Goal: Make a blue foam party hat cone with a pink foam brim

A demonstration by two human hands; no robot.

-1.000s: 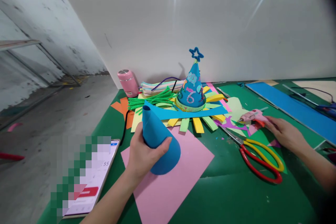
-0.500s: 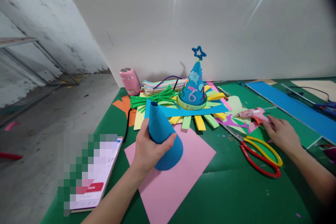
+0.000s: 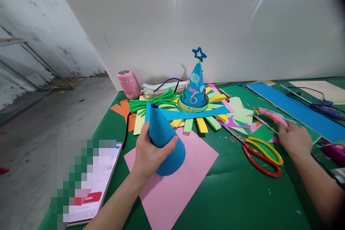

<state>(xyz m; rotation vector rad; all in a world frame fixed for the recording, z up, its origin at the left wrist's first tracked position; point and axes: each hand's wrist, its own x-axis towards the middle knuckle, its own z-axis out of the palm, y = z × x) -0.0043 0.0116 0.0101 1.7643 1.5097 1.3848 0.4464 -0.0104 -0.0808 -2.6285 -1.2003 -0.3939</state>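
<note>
My left hand (image 3: 147,155) is wrapped around a plain blue paper cone (image 3: 164,141), held tilted above a pink paper sheet (image 3: 172,179). My right hand (image 3: 294,138) is closed on a pink glue gun (image 3: 271,115), whose nozzle points left just above the table. Behind them stands a decorated blue party hat (image 3: 194,88) with a blue star on top, ringed by coloured paper strips (image 3: 202,124).
Red and yellow scissors (image 3: 262,151) lie on the green mat (image 3: 242,201) between my hands. A phone (image 3: 88,187) lies at the front left. A pink tumbler (image 3: 127,84), green pipe cleaners (image 3: 151,103), a blue sheet (image 3: 296,111) and a white board (image 3: 215,36) stand farther back.
My right hand has closed on the glue gun and lifted it off the table, moving it right. The left hand keeps the cone almost still.
</note>
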